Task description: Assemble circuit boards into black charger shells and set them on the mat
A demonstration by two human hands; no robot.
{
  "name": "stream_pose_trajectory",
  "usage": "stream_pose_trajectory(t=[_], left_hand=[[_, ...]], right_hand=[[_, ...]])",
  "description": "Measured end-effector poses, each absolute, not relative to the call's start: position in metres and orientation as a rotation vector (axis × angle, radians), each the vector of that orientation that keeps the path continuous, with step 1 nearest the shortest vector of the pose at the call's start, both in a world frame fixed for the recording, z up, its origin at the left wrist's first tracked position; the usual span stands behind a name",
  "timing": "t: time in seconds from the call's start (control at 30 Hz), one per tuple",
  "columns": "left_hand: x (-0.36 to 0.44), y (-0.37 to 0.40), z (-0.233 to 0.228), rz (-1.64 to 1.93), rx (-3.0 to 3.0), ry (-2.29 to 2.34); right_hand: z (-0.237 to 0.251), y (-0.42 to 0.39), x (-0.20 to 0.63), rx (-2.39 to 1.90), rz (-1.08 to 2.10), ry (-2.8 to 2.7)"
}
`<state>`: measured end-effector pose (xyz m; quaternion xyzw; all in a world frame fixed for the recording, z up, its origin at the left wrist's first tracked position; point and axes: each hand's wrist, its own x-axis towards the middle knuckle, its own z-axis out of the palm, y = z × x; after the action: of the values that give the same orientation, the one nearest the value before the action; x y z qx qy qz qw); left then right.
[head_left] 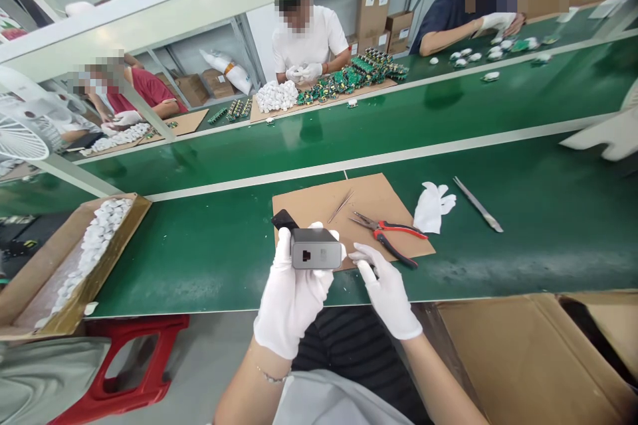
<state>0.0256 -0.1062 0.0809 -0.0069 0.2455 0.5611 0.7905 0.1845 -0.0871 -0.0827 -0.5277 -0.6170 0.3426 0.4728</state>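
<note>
My left hand [292, 295], in a white glove, grips a small dark grey box-shaped charger [316, 249] with ports on its facing end, held above the near edge of the green table. My right hand [386, 289], also gloved, hovers just right of the charger with its fingers apart, holding nothing. A small black piece [284, 218] lies on the brown cardboard sheet [369, 199] just behind the charger. Tweezers [341, 206] and red-handled pliers [393, 236] rest on that sheet.
A spare white glove [432, 206] and a metal blade tool [478, 204] lie right of the sheet. A cardboard tray of white parts [94, 246] stands left, a large cardboard box [528, 358] right. Across the green conveyor [399, 113], several gloved people handle circuit boards [349, 78].
</note>
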Motion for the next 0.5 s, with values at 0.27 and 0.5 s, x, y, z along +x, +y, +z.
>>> stream_pose_trajectory(t=[0.27, 0.5], left_hand=[[0.029, -0.106, 0.080, 1.238, -0.063, 0.607], [0.025, -0.127, 0.060, 1.149, 0.451, 0.640]], right_hand=[[-0.083, -0.086, 0.185, -1.287, 0.910, -1.450], [-0.029, -0.111, 0.179, -0.920, 1.197, -1.309]])
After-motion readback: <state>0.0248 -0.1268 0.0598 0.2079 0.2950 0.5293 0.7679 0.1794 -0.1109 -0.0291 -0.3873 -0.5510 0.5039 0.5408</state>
